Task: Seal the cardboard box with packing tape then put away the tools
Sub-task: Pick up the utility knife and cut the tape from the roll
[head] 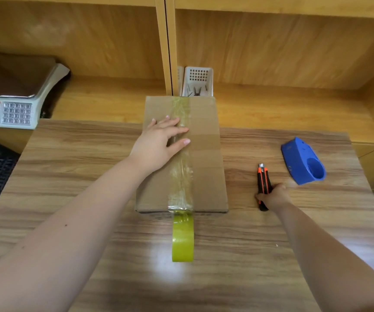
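- The cardboard box (204, 154) lies flat on the wooden table (91, 176), a strip of tape (181, 172) running down its middle to the yellow tape roll (182, 239) at the near edge.
- Left hand (159, 143) presses the lid, fingers spread.
- Right hand (273, 197) curls round the orange-and-black knife (263, 179).
- Blue tape dispenser (303, 162) sits just beyond.
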A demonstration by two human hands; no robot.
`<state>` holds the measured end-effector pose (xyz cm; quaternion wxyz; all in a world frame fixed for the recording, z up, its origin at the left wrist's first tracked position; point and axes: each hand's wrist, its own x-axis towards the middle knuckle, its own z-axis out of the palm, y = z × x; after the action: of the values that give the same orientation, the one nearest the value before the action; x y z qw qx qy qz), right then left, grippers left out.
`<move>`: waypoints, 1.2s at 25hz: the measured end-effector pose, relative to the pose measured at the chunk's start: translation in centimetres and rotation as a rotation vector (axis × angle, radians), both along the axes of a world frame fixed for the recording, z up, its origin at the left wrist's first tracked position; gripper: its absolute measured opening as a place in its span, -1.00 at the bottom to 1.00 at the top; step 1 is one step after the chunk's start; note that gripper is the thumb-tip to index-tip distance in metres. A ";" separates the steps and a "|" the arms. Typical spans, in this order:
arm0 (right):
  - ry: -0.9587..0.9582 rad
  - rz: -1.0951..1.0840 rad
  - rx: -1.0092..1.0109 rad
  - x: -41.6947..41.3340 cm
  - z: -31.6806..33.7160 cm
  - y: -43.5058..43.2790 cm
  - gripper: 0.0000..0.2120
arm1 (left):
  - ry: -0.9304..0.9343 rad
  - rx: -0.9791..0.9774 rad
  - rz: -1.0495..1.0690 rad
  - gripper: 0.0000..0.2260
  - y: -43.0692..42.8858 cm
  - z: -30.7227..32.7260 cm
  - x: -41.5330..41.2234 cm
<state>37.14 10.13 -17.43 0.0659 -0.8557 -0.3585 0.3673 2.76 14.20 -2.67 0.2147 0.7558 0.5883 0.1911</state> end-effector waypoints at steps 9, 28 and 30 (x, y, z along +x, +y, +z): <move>1.061 -0.311 0.142 -1.3 8.9 -4.5 -0.63 | -0.678 -0.067 0.203 -0.90 -12.5 3.5 -2.7; 0.289 0.669 0.418 -7.3 17.4 -12.2 -0.91 | -0.751 -0.586 0.355 -0.80 -21.9 -5.3 1.4; 0.130 0.695 0.454 -7.3 16.9 -12.4 -0.71 | -0.756 -0.573 0.364 -0.78 -22.0 -5.2 1.3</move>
<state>29.86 -2.24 -0.53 0.1476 -0.6227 -0.6927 0.3326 4.05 -7.82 -7.92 0.5745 0.4298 0.6204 0.3166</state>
